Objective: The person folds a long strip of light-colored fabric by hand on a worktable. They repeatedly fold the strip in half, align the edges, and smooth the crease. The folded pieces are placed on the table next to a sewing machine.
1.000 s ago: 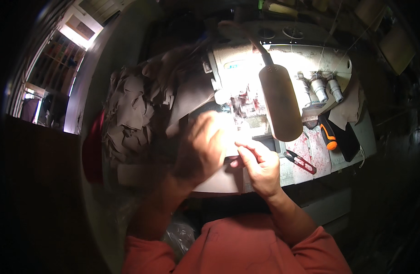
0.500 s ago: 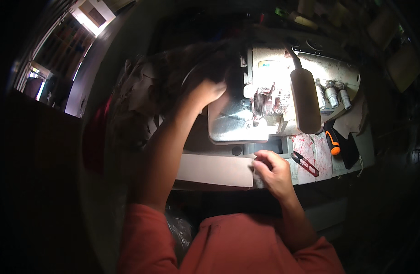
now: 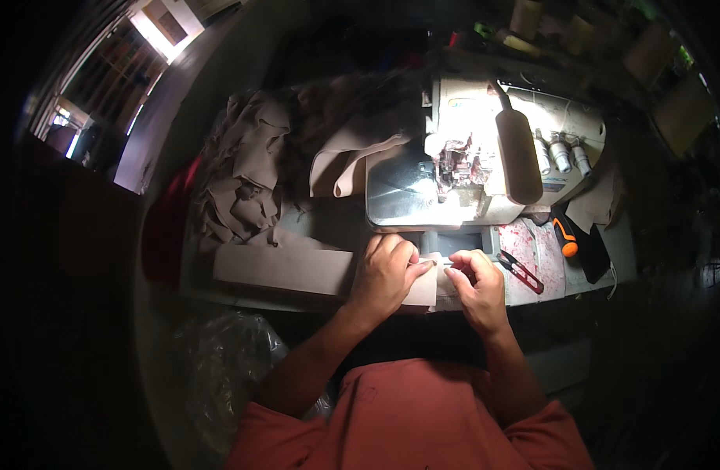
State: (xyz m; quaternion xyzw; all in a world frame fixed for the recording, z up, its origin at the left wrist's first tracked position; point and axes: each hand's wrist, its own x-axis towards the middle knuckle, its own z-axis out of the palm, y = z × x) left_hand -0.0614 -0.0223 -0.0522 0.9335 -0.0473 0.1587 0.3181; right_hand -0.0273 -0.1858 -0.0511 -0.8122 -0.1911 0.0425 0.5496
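A long pale strip of cloth (image 3: 285, 269) lies along the front of the sewing table. My left hand (image 3: 385, 270) rests over its right part, thumb and fingers pinched on the cloth near the end. Just right of that end is my right hand (image 3: 479, 288), thumb and forefinger brought together; a small pale bit shows by the fingertips, too small to name. Behind both hands stands a white sewing machine (image 3: 473, 110) with a shiny metal plate (image 3: 395, 196), lit brightly around its needle area. Left of the plate lies a folded piece of pale cloth (image 3: 352, 157).
A crumpled heap of pale cloth (image 3: 246, 184) covers the table's left. Red-handled thread snips (image 3: 523, 274) and an orange-and-black handled tool (image 3: 565, 236) lie at the right. A lamp head (image 3: 519, 157) hangs before the machine. Clear plastic (image 3: 235, 360) is below the table's edge.
My left hand has come down from beside the metal plate to the strip's right end. My right hand stays near that end, its fingertips now closer together.
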